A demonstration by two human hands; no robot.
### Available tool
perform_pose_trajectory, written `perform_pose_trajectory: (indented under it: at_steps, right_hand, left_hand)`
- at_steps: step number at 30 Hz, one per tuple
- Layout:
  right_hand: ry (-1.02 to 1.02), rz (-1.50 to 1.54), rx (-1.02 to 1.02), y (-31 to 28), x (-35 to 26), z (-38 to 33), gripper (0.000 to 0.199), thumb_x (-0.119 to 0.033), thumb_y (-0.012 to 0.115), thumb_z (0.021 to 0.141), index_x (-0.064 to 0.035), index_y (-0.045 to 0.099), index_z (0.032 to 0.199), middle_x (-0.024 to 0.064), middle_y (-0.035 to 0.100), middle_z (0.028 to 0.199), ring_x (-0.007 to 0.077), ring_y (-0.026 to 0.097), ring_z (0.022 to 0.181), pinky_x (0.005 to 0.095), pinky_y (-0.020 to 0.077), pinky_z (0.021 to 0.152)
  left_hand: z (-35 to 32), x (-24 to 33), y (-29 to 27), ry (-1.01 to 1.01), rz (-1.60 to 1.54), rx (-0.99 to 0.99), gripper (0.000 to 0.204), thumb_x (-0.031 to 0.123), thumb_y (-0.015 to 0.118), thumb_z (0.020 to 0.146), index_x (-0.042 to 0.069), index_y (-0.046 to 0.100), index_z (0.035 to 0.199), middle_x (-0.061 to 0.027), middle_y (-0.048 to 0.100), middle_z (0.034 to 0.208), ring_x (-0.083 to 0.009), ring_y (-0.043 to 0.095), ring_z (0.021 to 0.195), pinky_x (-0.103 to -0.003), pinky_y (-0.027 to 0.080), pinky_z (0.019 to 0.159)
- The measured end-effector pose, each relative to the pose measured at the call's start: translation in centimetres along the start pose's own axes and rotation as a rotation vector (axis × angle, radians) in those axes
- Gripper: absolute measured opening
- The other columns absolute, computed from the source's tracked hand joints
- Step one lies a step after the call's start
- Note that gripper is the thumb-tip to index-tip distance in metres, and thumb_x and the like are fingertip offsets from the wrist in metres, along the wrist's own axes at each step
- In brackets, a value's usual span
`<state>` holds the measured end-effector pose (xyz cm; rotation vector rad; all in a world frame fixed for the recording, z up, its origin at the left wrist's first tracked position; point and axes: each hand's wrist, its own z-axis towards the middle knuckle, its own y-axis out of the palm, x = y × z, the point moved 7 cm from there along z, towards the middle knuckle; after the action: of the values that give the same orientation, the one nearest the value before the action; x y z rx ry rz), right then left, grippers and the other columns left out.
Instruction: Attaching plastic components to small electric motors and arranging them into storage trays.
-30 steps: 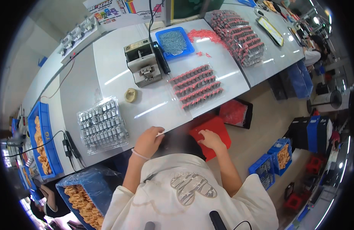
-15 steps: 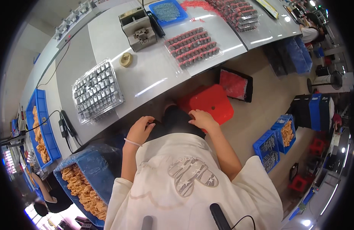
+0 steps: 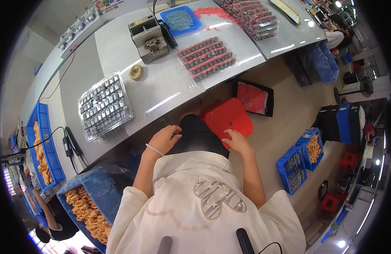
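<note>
My left hand [image 3: 165, 139], with a pale band on its wrist, hangs over my dark-trousered lap. Its fingers are loosely curled and hold nothing. Off to the right, my right hand [image 3: 238, 142] hovers by the near edge of a red stool [image 3: 229, 116], its fingers apart and nothing in them. On the worktable [image 3: 161, 91] ahead lies a clear tray of small metal parts [image 3: 104, 106], left of both hands. Farther right lies a tray of dark cylindrical parts with pink pieces [image 3: 208, 58]. Between them are a tan ring-shaped piece [image 3: 136, 72] and a metal bench machine [image 3: 149, 40].
Blue crates of orange parts [image 3: 87, 211] stand at my left. A blue tray of small pieces [image 3: 180, 20] and loose pink pieces [image 3: 216, 13] lie at the table's back. A black bin [image 3: 254, 98] sits past the stool. More blue crates [image 3: 292, 169] stand on the floor at right.
Both hands have shifted a little to the right, and the right one also came nearer to me. The view has moved slightly. Nothing was picked up or put down.
</note>
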<state>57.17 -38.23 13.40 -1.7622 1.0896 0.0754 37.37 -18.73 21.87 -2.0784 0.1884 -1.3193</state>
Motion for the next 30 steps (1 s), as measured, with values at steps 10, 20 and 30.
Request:
perform_pose_trajectory:
  at_steps: [10, 20, 30]
  right_hand:
    - [-0.166, 0.247, 0.202, -12.8, -0.3, 12.3, 0.030, -0.018, 0.064, 0.077, -0.0018, 0.059, 0.102, 0.0139, 0.060, 0.089, 0.0212, 0.056, 0.076, 0.0318, 0.0464, 0.071]
    - [0.033, 0.373, 0.402, -21.5, 3.1, 35.0, 0.041, -0.032, 0.051, 0.087, 0.0023, 0.054, 0.109, 0.0156, 0.060, 0.092, 0.0242, 0.057, 0.084, 0.0323, 0.0444, 0.075]
    - [0.368, 0.926, -0.177, -21.3, 0.8, 37.9, 0.034, -0.032, 0.047, 0.090, 0.0002, 0.058, 0.091, 0.0054, 0.058, 0.080, 0.0144, 0.054, 0.066, 0.0262, 0.0444, 0.064]
  left_hand:
    - [5.6, -2.3, -0.5, -0.128, -0.483, 0.143, 0.025, 0.007, 0.055, 0.085, 0.001, 0.053, 0.110, -0.0088, 0.062, 0.097, -0.0152, 0.058, 0.086, -0.026, 0.046, 0.076]
    - [22.1, -9.9, 0.9, -0.355, -0.578, 0.631, 0.046, 0.016, 0.054, 0.087, -0.001, 0.036, 0.126, -0.0131, 0.047, 0.117, -0.0169, 0.055, 0.091, -0.029, 0.047, 0.079]
    - [27.3, -7.5, -1.1, -1.033, -1.217, 0.679, 0.031, 0.034, 0.046, 0.089, 0.008, 0.054, 0.103, -0.0018, 0.055, 0.084, -0.0120, 0.053, 0.071, -0.029, 0.045, 0.067]
